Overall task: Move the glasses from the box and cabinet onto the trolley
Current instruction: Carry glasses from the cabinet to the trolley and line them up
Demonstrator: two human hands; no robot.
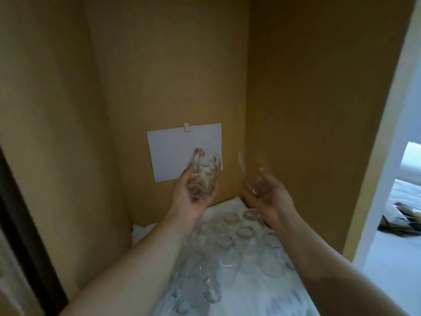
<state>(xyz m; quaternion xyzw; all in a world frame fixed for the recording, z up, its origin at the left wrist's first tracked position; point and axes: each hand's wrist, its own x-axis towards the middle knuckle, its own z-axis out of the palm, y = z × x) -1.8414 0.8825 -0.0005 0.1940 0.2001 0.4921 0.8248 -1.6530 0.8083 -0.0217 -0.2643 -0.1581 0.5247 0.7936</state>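
Curling round a clear tumbler [203, 175], the left hand [193, 195] holds it raised before a white paper sheet [182, 151] on the cabinet's back wall [168, 76]. The right hand [267, 197] grips a second, blurred glass [251, 172] by its lower part, tilted leftward, near the back right corner. Below both, more glasses [227, 247] stand upside down on a white cloth [145, 229] covering the shelf.
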